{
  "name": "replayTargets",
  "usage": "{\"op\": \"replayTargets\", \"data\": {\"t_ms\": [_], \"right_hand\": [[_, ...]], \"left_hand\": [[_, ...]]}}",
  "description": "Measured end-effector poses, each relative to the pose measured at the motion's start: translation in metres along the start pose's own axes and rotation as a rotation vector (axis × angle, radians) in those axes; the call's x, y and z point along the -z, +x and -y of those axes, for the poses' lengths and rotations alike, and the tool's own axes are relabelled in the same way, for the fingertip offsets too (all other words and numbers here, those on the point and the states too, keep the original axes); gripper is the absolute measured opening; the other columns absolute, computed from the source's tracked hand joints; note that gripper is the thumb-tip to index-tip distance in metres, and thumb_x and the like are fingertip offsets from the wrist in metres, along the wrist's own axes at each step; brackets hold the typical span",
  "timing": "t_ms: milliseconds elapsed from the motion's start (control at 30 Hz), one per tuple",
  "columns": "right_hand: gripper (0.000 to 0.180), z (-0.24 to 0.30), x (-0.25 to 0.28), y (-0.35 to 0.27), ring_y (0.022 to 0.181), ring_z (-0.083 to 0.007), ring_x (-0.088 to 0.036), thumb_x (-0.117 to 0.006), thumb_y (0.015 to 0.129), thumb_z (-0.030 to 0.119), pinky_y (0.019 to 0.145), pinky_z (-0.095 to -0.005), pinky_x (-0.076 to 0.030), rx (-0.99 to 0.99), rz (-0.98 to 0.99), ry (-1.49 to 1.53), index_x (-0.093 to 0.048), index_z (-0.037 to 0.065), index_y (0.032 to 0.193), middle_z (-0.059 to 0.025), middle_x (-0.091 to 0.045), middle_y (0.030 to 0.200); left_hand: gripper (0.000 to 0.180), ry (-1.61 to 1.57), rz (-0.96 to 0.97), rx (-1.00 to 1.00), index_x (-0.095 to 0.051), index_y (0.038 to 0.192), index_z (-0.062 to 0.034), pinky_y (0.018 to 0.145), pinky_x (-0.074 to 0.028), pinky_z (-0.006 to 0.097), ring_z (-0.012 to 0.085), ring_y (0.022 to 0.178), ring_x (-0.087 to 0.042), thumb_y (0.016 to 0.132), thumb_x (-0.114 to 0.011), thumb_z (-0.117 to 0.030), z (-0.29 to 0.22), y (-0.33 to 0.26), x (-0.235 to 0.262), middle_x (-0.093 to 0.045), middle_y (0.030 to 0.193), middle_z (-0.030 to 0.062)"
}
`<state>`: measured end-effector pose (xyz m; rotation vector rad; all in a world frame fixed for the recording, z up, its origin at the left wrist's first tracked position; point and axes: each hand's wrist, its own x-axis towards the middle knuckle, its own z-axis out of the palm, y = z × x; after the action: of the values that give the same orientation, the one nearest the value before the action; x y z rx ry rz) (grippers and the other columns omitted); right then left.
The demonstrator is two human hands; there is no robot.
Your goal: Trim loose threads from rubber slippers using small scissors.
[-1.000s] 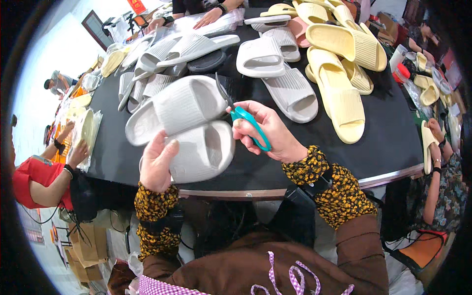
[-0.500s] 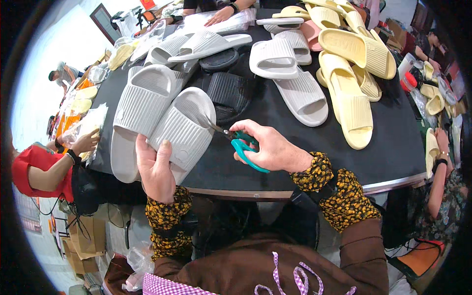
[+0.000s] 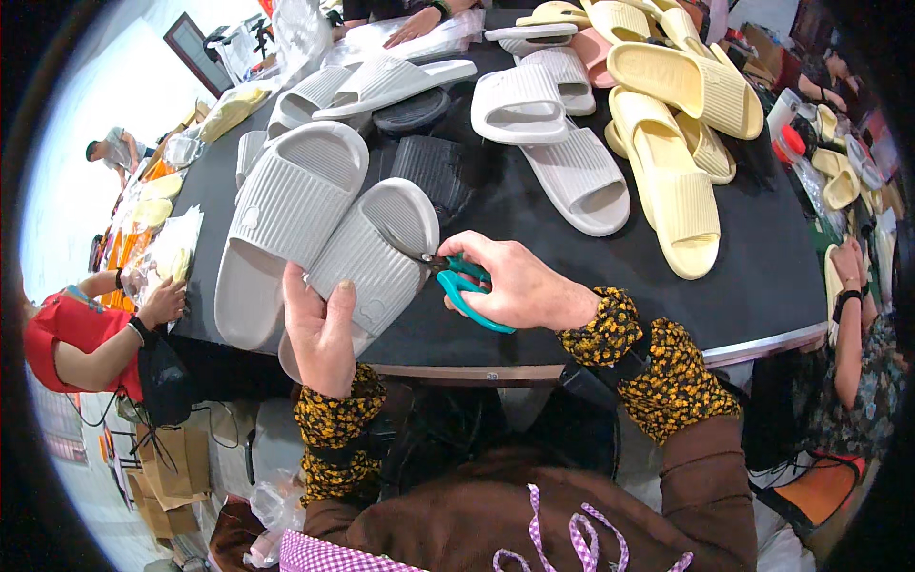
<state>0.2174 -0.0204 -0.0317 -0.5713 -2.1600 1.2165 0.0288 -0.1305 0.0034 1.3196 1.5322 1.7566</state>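
Note:
My left hand grips a grey ribbed slide sandal by its strap side, thumb on top. A matching grey slide sandal lies tilted right beside it on the left. In my right hand is a pair of scissors with teal handles, fingers through the loops. The dark blades reach the edge of the held sandal's foot opening; their tips are partly hidden against it. Behind the held sandal lies a black slide sandal.
The black table has a metal front edge. More grey sandals lie farther back, and yellow sandals are piled at the right. Clear bags lie at the far side near another person's hand. A person in red works at the left.
My left hand and the held sandal have shifted slightly right. The scissors have moved a little left, and their blades now meet the sandal's opening edge more closely.

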Motion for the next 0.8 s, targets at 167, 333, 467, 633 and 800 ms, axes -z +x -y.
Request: {"op": "replayTargets", "data": {"t_ms": [167, 333, 467, 633, 800], "right_hand": [[0.039, 0.001, 0.002, 0.000, 0.077, -0.0183, -0.064, -0.069, 0.076, 0.010, 0.069, -0.0300, -0.049, -0.001, 0.005, -0.014, -0.050, -0.001, 0.109, -0.0131, -0.064, 0.083], [0.034, 0.000, 0.002, 0.000, 0.083, -0.0184, -0.066, -0.064, 0.079, 0.007, 0.074, -0.0291, -0.050, -0.002, 0.023, 0.012, -0.050, -0.002, 0.109, -0.0136, -0.066, 0.085], [0.033, 0.000, 0.002, 0.000, 0.084, -0.0176, -0.066, -0.063, 0.080, 0.007, 0.074, -0.0287, -0.050, -0.012, 0.027, 0.016, -0.050, -0.002, 0.109, -0.0140, -0.067, 0.086], [0.034, 0.000, 0.003, 0.000, 0.074, -0.0123, -0.062, -0.060, 0.081, 0.005, 0.070, -0.0267, -0.049, 0.003, -0.068, 0.131, -0.047, -0.001, 0.112, -0.0086, -0.064, 0.081], [0.039, 0.006, 0.005, 0.001, 0.075, -0.0125, -0.060, -0.063, 0.080, 0.009, 0.067, -0.0272, -0.049, -0.025, -0.125, 0.049, -0.046, 0.000, 0.114, -0.0089, -0.062, 0.085]], "left_hand": [[0.052, 0.026, 0.043, 0.004, -0.028, 0.134, 0.0074, 0.103, -0.030, 0.036, 0.0252, 0.120, -0.042, 0.085, -0.046, 0.004, -0.003, -0.002, -0.001, -0.040, 0.132, 0.0189], [0.053, -0.015, 0.049, 0.002, -0.025, 0.135, 0.0064, 0.101, -0.032, 0.035, 0.0251, 0.118, -0.045, 0.087, -0.046, 0.003, 0.006, -0.002, 0.004, -0.042, 0.131, 0.0197], [0.054, -0.046, 0.026, 0.031, -0.023, 0.136, 0.0054, 0.098, -0.035, 0.035, 0.0247, 0.115, -0.048, 0.087, -0.047, 0.003, 0.008, -0.005, 0.004, -0.045, 0.128, 0.0201], [0.052, -0.039, 0.060, 0.041, -0.025, 0.135, 0.0058, 0.098, -0.035, 0.034, 0.0240, 0.115, -0.048, 0.088, -0.046, 0.003, 0.008, -0.005, 0.003, -0.047, 0.127, 0.0198], [0.047, -0.062, 0.095, 0.077, -0.030, 0.132, 0.0053, 0.095, -0.037, 0.029, 0.0176, 0.109, -0.051, 0.089, -0.047, 0.001, 0.006, -0.008, 0.002, -0.053, 0.120, 0.0148]]}}
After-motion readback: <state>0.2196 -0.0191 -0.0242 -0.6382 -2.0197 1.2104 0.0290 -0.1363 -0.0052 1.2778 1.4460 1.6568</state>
